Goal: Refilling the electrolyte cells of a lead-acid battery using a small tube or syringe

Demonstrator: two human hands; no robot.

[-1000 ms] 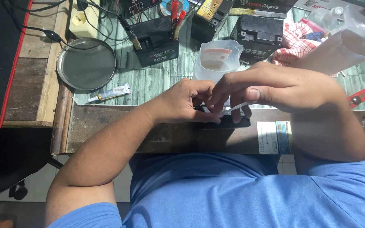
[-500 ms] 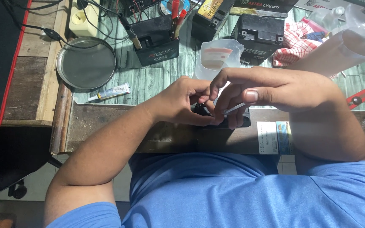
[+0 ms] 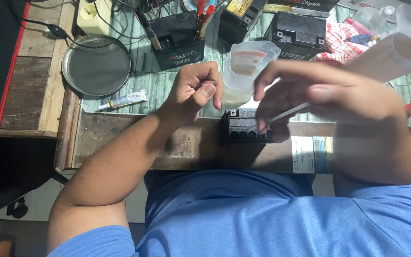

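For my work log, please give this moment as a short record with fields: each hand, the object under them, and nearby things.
left hand: left hand raised, fingers curled shut; whether it holds anything cannot be told
right hand: right hand blurred, fingers pinch a thin white stick
below hands: small black battery at the wooden bench edge
behind: translucent plastic jug, two more black batteries
left side: round metal dish, small glue tube
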